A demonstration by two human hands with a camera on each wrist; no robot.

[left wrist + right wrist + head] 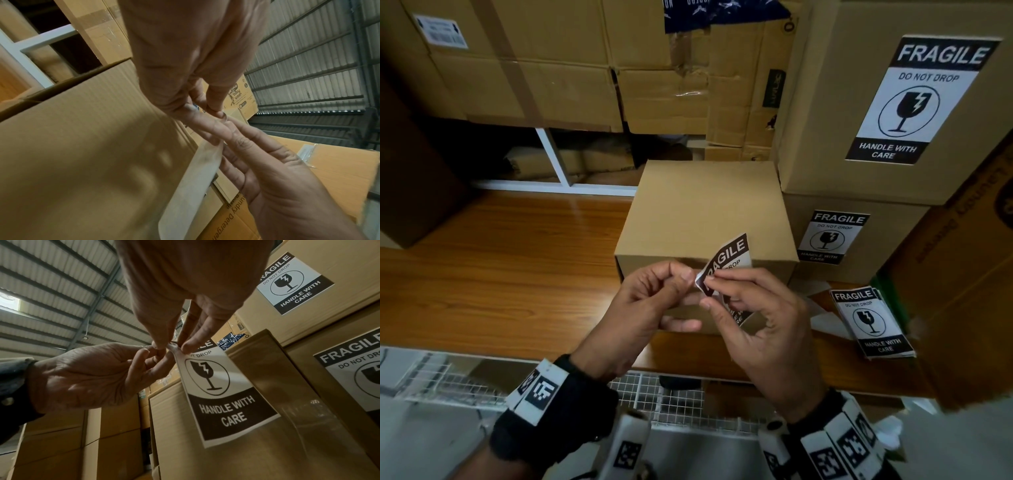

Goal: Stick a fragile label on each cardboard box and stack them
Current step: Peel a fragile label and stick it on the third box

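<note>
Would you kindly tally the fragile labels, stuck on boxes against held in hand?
Stuck-on black-and-white fragile labels, upper and lower: 2
Held label, pinched by left hand and right hand: 1
Total: 3, plus an uncountable loose pile.

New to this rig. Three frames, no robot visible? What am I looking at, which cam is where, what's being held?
No robot: a person works bare-handed, wearing cameras. The big picture comes from a head camera looking down; the other two look along each wrist at the fingers. The left hand and right hand both pinch the top corner of one fragile label, apparently peeling its backing. Behind it, on the wooden table, stands an unlabelled cardboard box. To its right are two stacked boxes, already labelled, and a pile of spare labels.
</note>
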